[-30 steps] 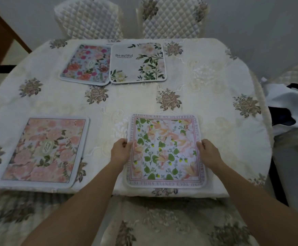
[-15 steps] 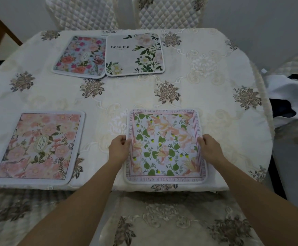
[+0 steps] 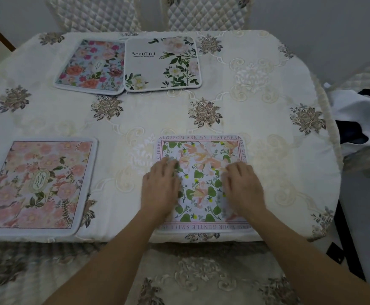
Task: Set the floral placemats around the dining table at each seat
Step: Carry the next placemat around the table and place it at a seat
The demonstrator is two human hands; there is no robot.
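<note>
A placemat with green leaves, peach flowers and a lettered border (image 3: pixel 201 159) lies flat at the table's near edge. My left hand (image 3: pixel 160 189) presses palm-down on its left part and my right hand (image 3: pixel 243 188) presses palm-down on its right part, fingers straight. A pink rose placemat (image 3: pixel 36 183) lies at the near left. At the far side a blue placemat with red and pink flowers (image 3: pixel 91 67) and a grey "Beautiful" placemat (image 3: pixel 162 64) lie side by side, edges touching.
The table (image 3: pixel 267 119) wears a cream embroidered cloth. Two quilted chair backs (image 3: pixel 96 14) stand beyond the far edge. A covered chair seat (image 3: pixel 197 274) is just below my arms. White and dark cloth (image 3: pixel 360 119) lies on a seat at the right.
Both hands let go of the leaf placemat's side edges and moved inward onto its top, now lying flat on it. The view shifted slightly.
</note>
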